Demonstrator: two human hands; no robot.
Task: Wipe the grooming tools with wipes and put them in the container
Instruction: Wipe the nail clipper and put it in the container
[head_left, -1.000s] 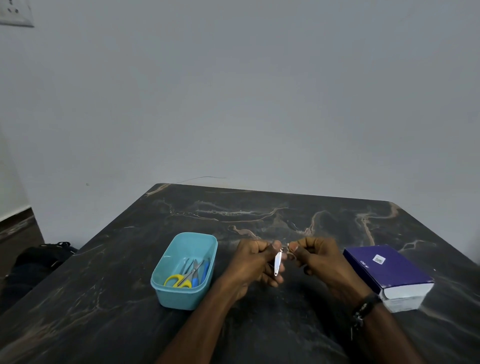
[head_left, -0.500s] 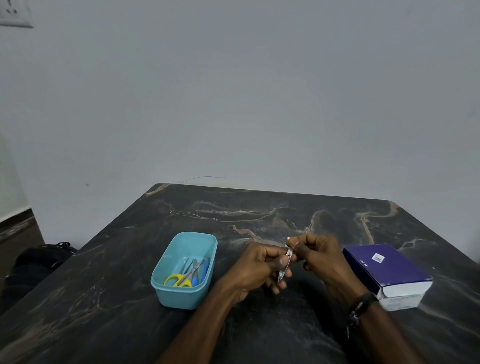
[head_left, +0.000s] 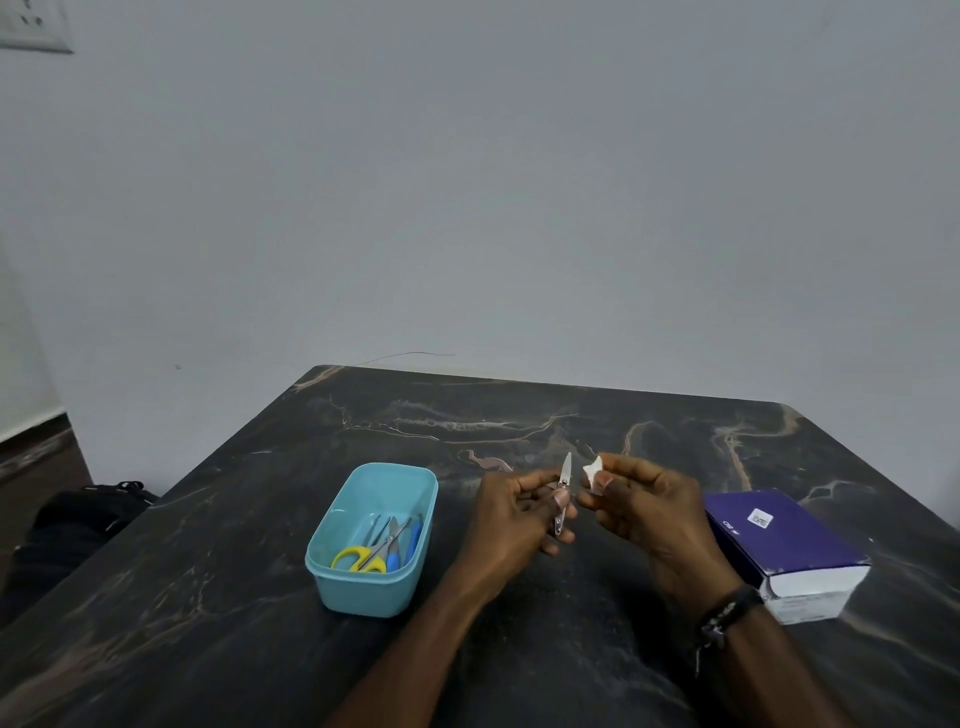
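My left hand (head_left: 511, 514) grips a small silver nail clipper (head_left: 563, 491) upright above the dark marble table (head_left: 467, 415), its thin blade swung out and pointing up. My right hand (head_left: 641, 506) pinches a small white wipe (head_left: 593, 469) just right of the clipper, a little apart from it. Left of my hands stands a light blue plastic container (head_left: 371, 587). Inside it lie yellow-handled scissors (head_left: 358, 560), a blue-handled tool (head_left: 395, 556) and some thin metal tools.
A purple and white box (head_left: 779, 545) lies on the table at the right, near my right wrist. A black bag (head_left: 78, 519) sits on the floor off the table's left edge. A grey wall stands behind the table.
My hands have drawn apart. The clipper's blade now stands swung out and upright in my left hand, and the white wipe shows in my right fingers, off the clipper.
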